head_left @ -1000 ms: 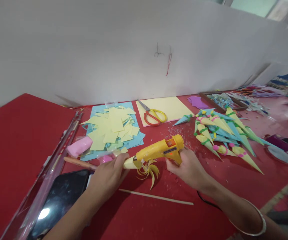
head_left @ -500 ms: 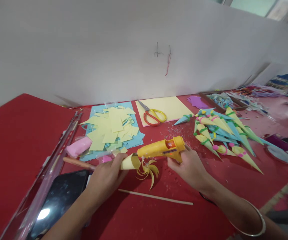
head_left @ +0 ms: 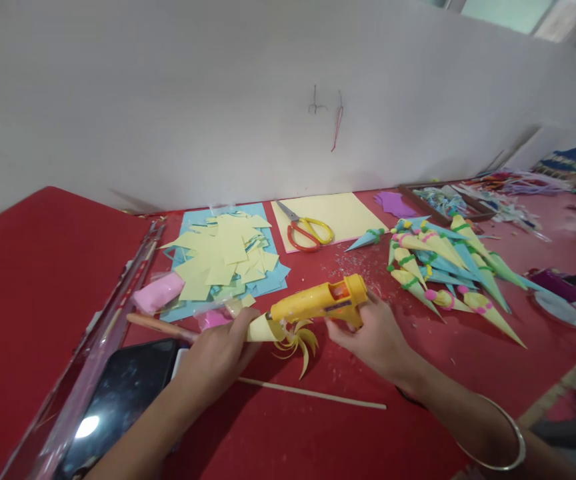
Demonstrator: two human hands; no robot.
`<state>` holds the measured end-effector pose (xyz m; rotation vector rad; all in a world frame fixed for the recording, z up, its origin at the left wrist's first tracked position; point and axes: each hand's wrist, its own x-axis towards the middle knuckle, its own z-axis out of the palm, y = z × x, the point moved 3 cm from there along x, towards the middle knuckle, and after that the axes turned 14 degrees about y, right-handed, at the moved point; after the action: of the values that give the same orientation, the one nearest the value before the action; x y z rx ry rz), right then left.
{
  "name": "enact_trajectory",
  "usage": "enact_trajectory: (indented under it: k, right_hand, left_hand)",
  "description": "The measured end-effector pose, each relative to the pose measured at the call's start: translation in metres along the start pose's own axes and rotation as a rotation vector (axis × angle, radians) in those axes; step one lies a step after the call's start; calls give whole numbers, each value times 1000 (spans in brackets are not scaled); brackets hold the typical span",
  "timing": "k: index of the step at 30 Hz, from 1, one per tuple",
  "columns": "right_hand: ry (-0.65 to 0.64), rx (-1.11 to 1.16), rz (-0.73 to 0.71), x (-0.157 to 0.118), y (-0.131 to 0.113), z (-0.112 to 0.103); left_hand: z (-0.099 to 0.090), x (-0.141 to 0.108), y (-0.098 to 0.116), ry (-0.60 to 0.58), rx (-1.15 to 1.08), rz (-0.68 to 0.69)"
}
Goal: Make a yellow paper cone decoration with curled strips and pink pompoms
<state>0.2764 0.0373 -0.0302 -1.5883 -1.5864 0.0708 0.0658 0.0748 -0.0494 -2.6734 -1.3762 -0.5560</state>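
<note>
My left hand (head_left: 223, 350) is closed around a pale yellow paper cone (head_left: 262, 330), its wide end facing right. In my right hand (head_left: 375, 333) is a yellow glue gun (head_left: 313, 301), pointing left, with its nozzle at the rim of the cone. Just below the gun, a yellow curled paper flower (head_left: 298, 345) lies on the red table. A thin pale stick (head_left: 318, 395) rests in front of both hands.
Yellow paper pieces (head_left: 231, 247) lie on blue sheets at the back left. Scissors (head_left: 308, 230) rest on a cream sheet (head_left: 353, 217). Decorated paper cones (head_left: 443, 257) are piled at the right. A black phone (head_left: 123, 393) lies beside my left forearm.
The glue gun has moved slightly left and down, bringing its nozzle to the cone's rim. The cone has tilted a little in my left hand.
</note>
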Motion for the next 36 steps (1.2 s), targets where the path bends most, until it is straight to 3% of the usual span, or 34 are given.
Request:
enact_trajectory:
  k: [4, 11, 17, 24, 30, 36]
  right_hand:
    - [-48, 73, 10, 0, 0, 0]
    - [-186, 108, 1, 0, 3, 1]
    - [-234, 87, -38, 2, 5, 2]
    - [-181, 8, -101, 5, 9, 1]
    - [-52, -74, -100, 13, 19, -1]
    - [22, -196, -75, 23, 47, 5]
  left_hand:
    - [2, -1, -1, 31, -17, 12]
    - [0, 3, -4, -58, 24, -56]
    - [-3, 5, -10, -15, -40, -75]
    - [-1, 4, -20, -81, -85, -207]
    - [-3, 8, -21, -100, -77, -332]
    - [-3, 8, -16, -166, 59, -307]
